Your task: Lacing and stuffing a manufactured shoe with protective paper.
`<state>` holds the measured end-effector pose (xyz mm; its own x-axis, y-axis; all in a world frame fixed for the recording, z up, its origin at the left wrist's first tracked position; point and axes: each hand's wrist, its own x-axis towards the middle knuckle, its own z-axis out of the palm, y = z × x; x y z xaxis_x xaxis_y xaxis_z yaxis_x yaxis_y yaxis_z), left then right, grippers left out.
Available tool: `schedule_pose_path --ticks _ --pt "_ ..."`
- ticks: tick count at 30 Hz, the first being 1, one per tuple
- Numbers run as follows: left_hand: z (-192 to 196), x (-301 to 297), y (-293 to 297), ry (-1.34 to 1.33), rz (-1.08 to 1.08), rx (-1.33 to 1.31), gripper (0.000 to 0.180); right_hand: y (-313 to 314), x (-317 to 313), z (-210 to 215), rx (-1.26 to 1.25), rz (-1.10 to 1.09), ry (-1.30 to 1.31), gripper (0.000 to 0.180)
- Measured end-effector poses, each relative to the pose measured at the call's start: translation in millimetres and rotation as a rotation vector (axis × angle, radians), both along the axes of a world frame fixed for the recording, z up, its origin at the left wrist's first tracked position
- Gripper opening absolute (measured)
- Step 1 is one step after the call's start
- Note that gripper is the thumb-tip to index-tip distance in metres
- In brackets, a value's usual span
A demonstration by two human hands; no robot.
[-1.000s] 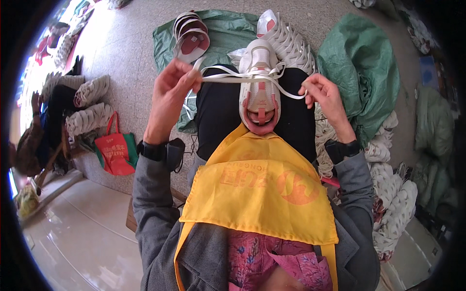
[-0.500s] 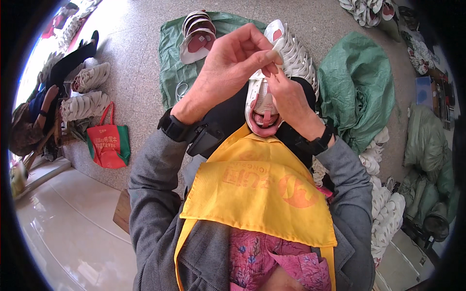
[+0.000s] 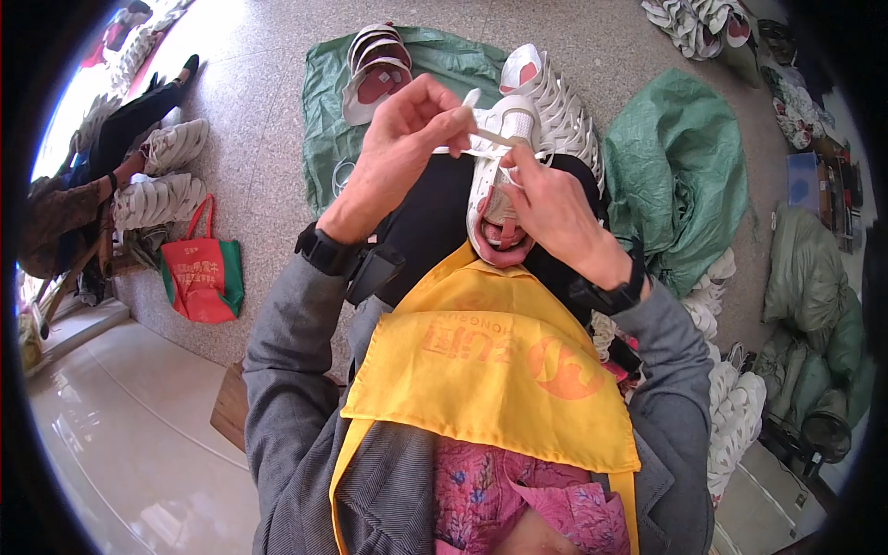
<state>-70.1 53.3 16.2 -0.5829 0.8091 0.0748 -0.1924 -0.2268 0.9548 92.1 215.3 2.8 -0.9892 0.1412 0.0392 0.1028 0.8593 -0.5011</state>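
A white shoe upper [image 3: 499,211] with a pink lining lies on my lap, its heel opening toward me. Above it, a flat white shoelace [image 3: 493,139] runs taut between my two hands. My left hand [image 3: 407,134] is closed in a pinch on the lace, and one end sticks up past its fingertips. Right over the shoe's side, my right hand [image 3: 562,215] pinches the lace near the eyelets, its fingers partly covering the shoe.
Stacked shoe uppers [image 3: 564,116] stand ahead on a green sheet [image 3: 326,79]. A crumpled green sack [image 3: 680,166] lies to the right. At the left are a red and green bag [image 3: 199,277] and another person's arm and leg [image 3: 139,120].
My hands have moved apart, the left one leftward and down, the right slightly down. The lace now shows stretched between them. The person at the left has shifted.
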Motion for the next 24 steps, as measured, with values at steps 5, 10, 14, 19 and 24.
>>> schedule_pose_path --ticks 5,10,14,19,24 --pt "-11.7 -7.7 -27.2 -0.103 0.032 -0.055 0.015 21.8 50.6 17.7 0.058 -0.072 0.053 0.009" --pt "-37.2 -21.3 -67.3 -0.157 0.013 -0.189 0.015 53.7 104.2 4.5 0.088 -0.200 0.098 0.008" --pt "-56.1 -30.0 -100.1 -0.216 0.046 -0.206 0.014 91.5 154.7 -19.7 0.121 -0.386 0.074 0.007" --pt "-49.5 -62.2 -185.1 -0.245 0.318 -0.106 0.011 166.1 262.3 -31.4 0.288 -0.673 0.003 0.009" --pt "-38.3 -60.4 -199.1 0.048 0.230 -0.699 0.019 190.5 302.3 -55.5 0.106 -0.743 -0.137 0.012"
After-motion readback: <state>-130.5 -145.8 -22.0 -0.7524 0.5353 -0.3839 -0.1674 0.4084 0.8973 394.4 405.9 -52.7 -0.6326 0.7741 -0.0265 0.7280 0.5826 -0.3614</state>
